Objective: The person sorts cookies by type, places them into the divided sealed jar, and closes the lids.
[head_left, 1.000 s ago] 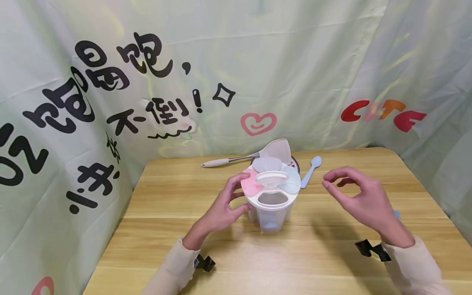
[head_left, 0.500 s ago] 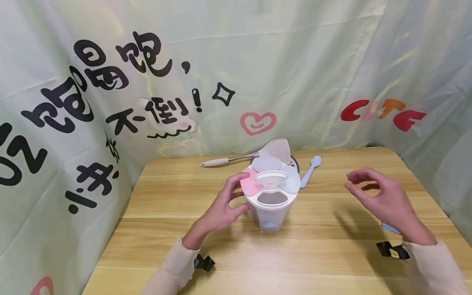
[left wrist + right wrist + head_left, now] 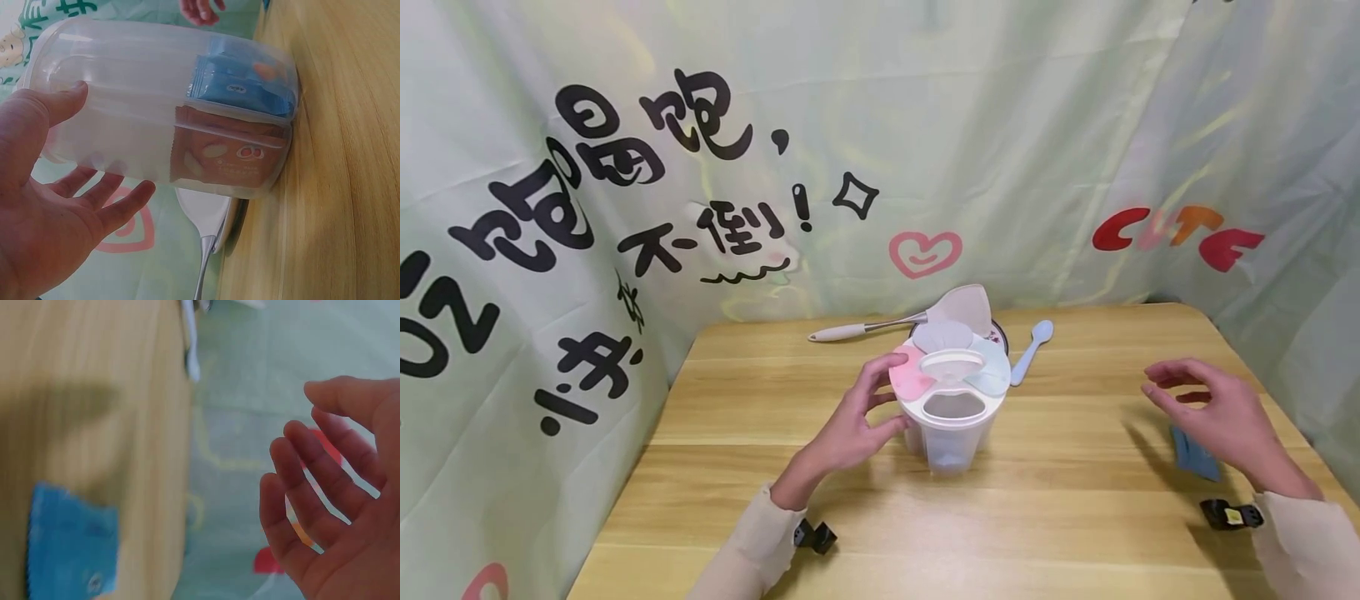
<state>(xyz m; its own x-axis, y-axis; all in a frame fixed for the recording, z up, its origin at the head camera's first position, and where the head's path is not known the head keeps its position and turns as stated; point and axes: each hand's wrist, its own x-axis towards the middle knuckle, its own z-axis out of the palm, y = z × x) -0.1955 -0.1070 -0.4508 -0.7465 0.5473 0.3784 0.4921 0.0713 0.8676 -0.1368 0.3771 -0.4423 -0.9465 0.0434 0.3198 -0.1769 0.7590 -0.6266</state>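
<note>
A clear plastic storage container [image 3: 953,450] with a white divided lid [image 3: 992,410] stands at the table's middle. Its front flap [image 3: 952,363] is raised, showing the opening. My left hand [image 3: 850,423] holds its left side, thumb low and fingers by the pink flap [image 3: 912,379]. Through the wall, the left wrist view shows a blue packet [image 3: 240,84] and a brown packet [image 3: 225,156] at the bottom, in separate compartments. My right hand [image 3: 1228,415], fingers loosely bent around nothing, hovers over another blue packet [image 3: 1195,458] on the table at the right.
Behind the container lies a spatula [image 3: 962,307] across a dark-rimmed plate [image 3: 1000,335], mostly hidden. A pale blue spoon [image 3: 1032,352] lies right of the container. A printed curtain [image 3: 1030,167] hangs behind the wooden table [image 3: 760,400].
My right hand has moved right, away from the container, and the blue packet beneath it has come into fuller view. My left hand and the container have stayed put.
</note>
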